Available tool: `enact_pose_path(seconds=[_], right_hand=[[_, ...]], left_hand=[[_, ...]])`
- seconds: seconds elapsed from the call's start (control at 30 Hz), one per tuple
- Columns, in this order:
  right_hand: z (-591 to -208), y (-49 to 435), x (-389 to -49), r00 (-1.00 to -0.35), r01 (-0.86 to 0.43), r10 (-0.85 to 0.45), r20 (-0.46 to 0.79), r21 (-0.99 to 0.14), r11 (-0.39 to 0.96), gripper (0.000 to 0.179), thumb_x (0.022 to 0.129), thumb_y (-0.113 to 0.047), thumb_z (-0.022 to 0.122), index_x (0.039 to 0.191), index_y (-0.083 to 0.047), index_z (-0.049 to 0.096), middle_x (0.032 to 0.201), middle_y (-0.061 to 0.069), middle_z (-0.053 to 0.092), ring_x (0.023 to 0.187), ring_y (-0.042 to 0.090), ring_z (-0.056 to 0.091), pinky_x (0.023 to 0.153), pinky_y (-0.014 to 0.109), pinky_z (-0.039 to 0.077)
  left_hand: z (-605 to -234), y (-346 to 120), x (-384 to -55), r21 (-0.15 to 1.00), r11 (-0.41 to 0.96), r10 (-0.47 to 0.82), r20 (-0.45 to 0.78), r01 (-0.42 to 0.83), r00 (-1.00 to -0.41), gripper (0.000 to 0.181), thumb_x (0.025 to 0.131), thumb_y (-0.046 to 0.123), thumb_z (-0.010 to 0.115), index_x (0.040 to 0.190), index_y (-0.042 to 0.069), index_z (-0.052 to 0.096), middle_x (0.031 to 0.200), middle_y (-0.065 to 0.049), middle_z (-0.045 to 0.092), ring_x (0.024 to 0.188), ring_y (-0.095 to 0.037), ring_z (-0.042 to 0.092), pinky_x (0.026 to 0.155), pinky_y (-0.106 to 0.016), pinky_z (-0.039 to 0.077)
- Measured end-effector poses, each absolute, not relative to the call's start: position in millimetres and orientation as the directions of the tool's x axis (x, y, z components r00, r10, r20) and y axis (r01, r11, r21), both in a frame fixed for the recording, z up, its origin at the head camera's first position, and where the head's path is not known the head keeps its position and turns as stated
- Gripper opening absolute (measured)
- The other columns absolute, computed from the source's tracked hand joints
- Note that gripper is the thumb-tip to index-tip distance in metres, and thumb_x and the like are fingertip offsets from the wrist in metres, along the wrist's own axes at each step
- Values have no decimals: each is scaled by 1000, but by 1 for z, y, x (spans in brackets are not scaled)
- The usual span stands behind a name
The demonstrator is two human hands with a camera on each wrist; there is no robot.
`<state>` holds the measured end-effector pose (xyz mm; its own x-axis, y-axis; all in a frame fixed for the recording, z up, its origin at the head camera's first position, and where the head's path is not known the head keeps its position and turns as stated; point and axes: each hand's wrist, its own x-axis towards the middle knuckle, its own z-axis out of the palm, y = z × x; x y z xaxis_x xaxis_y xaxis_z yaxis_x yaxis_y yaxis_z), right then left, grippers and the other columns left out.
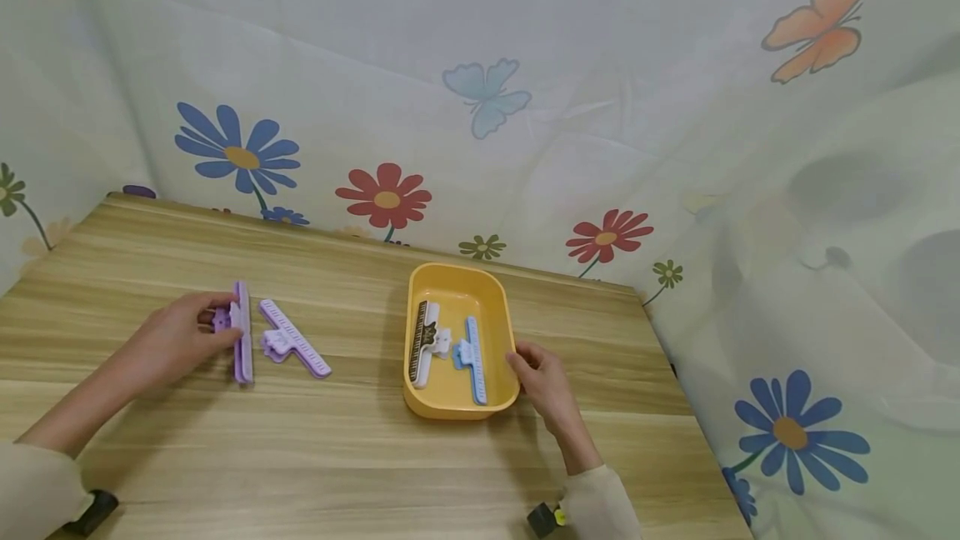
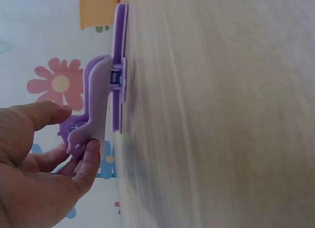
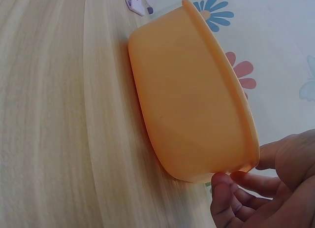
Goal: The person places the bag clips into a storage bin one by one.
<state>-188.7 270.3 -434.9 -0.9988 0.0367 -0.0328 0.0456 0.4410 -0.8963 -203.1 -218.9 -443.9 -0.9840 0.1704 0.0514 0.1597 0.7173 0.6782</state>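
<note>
On the left side of the wooden table, my left hand (image 1: 176, 336) pinches a purple sealing clip (image 1: 243, 336) between thumb and fingers. The left wrist view shows the fingers around the handle end of this clip (image 2: 96, 97). Just right of it, a second purple sealing clip (image 1: 296, 342) lies flat on the table. My right hand (image 1: 546, 382) grips the right rim of a yellow plastic bin (image 1: 504, 307), thumb at the edge and fingers against the outside wall. Inside the bin lie a black-and-white clip (image 1: 418, 344), a white clip (image 1: 441, 343) and a blue clip (image 1: 476, 361).
The wooden tabletop (image 1: 337, 457) ends at the back against a hanging cloth (image 1: 360, 48) printed with flowers and butterflies. That cloth also hangs along the right side. A dark purple object (image 1: 139, 191) shows at the table's far left corner.
</note>
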Motion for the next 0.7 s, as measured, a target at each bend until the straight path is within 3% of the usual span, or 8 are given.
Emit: enact_pose_path(seconds=[0.37,0.7], right_hand=[[-434,270,-188,-999,50,40,-36,-893,447,30,104,-13,61,125,7,67,102,18,68,81,20,64,63,24,54],[-435,269,-188,-998,57,46,-41,-894,444,29,103,-12,62,125,7,68,102,19,69,80,19,64,63,24,54]], left_hand=[[-427,-213,-199,672,705,181,138,227,-974,61,97,20,72,141,-16,49,126,-41,55,106,-52,62,80,-59,57],[-414,-206,-197,678,696,192,144,238,-971,59,98,20,72,141,-14,51,132,-41,51,108,-54,61,83,-59,57]])
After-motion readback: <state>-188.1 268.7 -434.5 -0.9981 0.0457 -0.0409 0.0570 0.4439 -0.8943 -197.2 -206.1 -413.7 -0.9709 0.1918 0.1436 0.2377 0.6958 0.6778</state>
